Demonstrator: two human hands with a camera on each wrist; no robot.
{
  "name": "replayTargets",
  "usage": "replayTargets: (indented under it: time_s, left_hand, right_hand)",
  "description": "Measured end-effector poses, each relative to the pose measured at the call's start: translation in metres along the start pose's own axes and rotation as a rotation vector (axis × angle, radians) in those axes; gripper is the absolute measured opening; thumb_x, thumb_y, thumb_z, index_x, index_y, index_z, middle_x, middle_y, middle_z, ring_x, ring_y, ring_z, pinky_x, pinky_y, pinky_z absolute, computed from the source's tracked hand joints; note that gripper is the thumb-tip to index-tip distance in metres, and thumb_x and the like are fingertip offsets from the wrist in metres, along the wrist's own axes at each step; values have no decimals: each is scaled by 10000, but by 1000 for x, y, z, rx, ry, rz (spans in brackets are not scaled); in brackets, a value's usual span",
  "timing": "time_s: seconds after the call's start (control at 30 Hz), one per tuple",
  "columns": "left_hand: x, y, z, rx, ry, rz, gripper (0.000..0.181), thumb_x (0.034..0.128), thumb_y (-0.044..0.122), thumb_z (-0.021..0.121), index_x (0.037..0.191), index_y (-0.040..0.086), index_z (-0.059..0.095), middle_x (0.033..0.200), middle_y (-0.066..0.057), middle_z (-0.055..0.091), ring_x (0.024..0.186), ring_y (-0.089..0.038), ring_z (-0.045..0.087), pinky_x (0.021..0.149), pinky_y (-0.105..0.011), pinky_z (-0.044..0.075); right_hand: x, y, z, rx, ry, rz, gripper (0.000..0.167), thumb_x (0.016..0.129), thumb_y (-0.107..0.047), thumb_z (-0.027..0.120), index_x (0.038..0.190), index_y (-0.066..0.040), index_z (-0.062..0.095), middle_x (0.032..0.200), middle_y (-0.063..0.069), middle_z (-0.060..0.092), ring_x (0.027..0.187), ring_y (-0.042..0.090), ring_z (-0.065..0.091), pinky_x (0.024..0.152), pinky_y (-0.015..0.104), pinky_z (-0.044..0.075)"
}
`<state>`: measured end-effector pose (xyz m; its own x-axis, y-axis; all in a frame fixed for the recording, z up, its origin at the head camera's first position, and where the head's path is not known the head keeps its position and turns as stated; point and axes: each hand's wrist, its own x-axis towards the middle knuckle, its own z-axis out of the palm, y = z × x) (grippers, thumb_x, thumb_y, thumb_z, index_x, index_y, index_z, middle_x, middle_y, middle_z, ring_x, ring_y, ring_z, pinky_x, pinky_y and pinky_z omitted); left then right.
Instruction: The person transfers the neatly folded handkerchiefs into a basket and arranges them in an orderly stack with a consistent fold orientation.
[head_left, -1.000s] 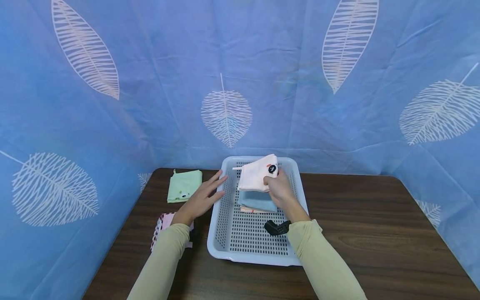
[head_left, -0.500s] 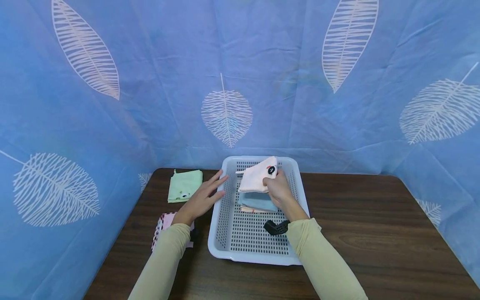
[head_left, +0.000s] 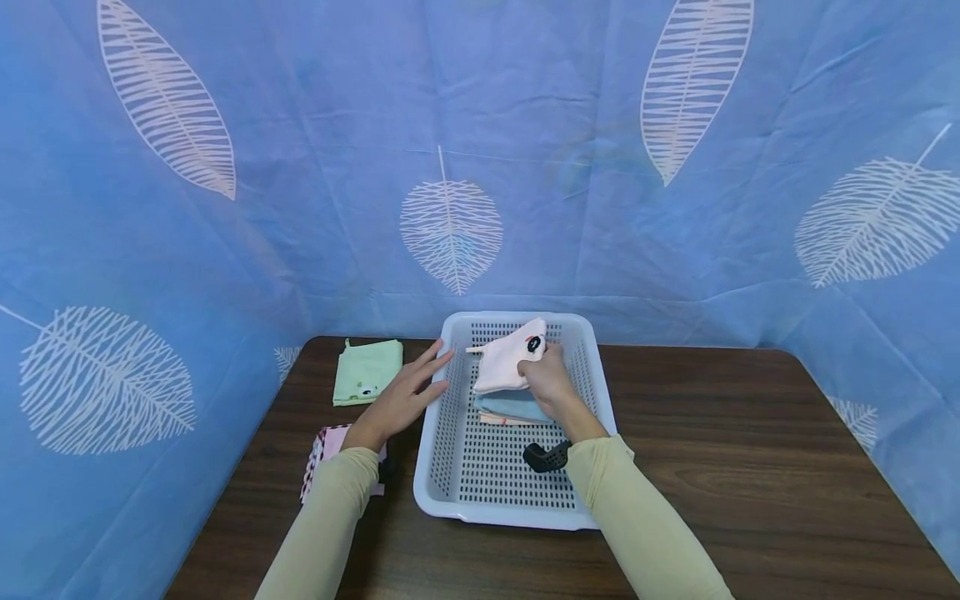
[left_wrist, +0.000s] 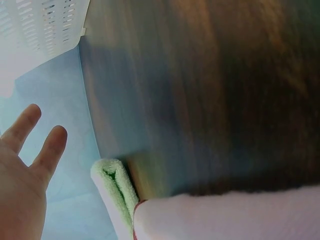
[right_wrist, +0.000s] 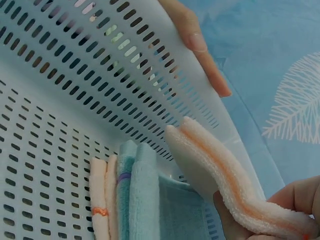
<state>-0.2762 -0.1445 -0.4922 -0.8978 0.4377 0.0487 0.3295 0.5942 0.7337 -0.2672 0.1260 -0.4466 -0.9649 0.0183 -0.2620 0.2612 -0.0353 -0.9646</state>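
My right hand [head_left: 551, 382] pinches a folded pale pink towel [head_left: 501, 365] by its right side, thumb on top. It hangs over a folded blue towel [head_left: 517, 406] lying on a peach towel [head_left: 498, 420] in the white basket [head_left: 498, 492]. In the right wrist view a gap shows between the held towel [right_wrist: 220, 172] and the blue one [right_wrist: 144, 195]. With fingers spread and fairly straight, my left hand [head_left: 405, 398] touches the basket's left rim.
Left of the basket, a folded green towel [head_left: 367, 372] lies on the dark wooden table [head_left: 735, 450]. Nearer, a pink towel with a dark-patterned edge [head_left: 330, 442] sits partly under my left forearm. A blue leaf-print cloth [head_left: 562, 233] hangs behind the table.
My right hand has moved the pale pink towel slightly down and left, nearer the blue towel. The left hand stays at the basket rim.
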Motion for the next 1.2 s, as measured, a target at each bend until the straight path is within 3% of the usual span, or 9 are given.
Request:
replayTargets:
  time_s: [0.27,0.47,0.57,0.67,0.77,0.87,0.9,1.03,1.2]
  left_hand:
    - [-1,1,-1,3,2,6,588,1024,616,453,1574,496,285,1704,252,79,1602,-362,127,1196,-738,185]
    - [-2,2,0,-31,0,4,568,1041,537,489,1574,486,300,1710,229,89,1607,-337,116,1194,-731,201]
    - [-1,2,1,-30,-1,8,567,1044,529,489,1576,480,301,1713,216,89,1607,-342,115,1193,-729,208]
    - [-1,0,2,-25,1,11,569,1042,544,483,1576,483,297,1718,202,88,1605,-351,119,1194,-729,207]
    - [-1,0,1,-26,5,15,571,1042,545,483,1576,482,294,1725,178,95,1603,-363,123,1193,-735,198]
    - [-1,1,1,-22,5,12,571,1040,550,481,1575,488,292,1721,194,95,1603,-366,123,1195,-740,184]
    - [-1,1,0,-17,4,8,572,1039,554,477,1576,488,290,1719,203,94,1604,-359,122,1198,-738,183]
    - [-1,1,0,1,5,6,577,1040,559,469,1581,483,283,1708,240,79,1604,-358,121,1198,-742,175]
    - [0,0,1,4,6,7,572,1039,565,466,1573,508,270,1699,263,70,1604,-358,121,1197,-743,173]
  right_hand:
    - [2,3,1,-75,39,13,819,907,120,466,1574,4,4,1593,287,235,1468,409,371,1026,443,468]
    - [-1,4,0,-225,55,2,823,909,98,473,1566,15,-16,1534,322,322,1352,413,487,870,380,489]
    - [-3,3,-3,-338,41,-1,858,933,39,498,1584,8,-60,1508,344,363,1136,354,578,755,336,448]
    - [-4,3,-8,-455,20,-1,879,963,-39,506,1592,12,-106,1416,396,449,797,276,548,636,320,384]
    - [-4,2,-11,-554,7,-3,898,977,-76,512,1589,48,-133,1369,428,502,723,229,528,622,328,390]
    - [-4,2,-13,-640,4,19,915,977,-95,531,1591,70,-127,1474,407,447,882,346,641,719,415,502]
    - [-4,2,-13,-658,-1,24,914,980,-96,536,1590,78,-122,1545,392,368,1053,391,641,816,448,515]
    - [-4,0,-15,-713,-3,55,879,983,-96,533,1594,96,-68,1647,364,142,1437,486,397,1137,547,414]
    - [-5,-2,-17,-781,48,73,789,956,-108,550,1585,107,124,1587,380,268,1415,483,412,1148,579,407]
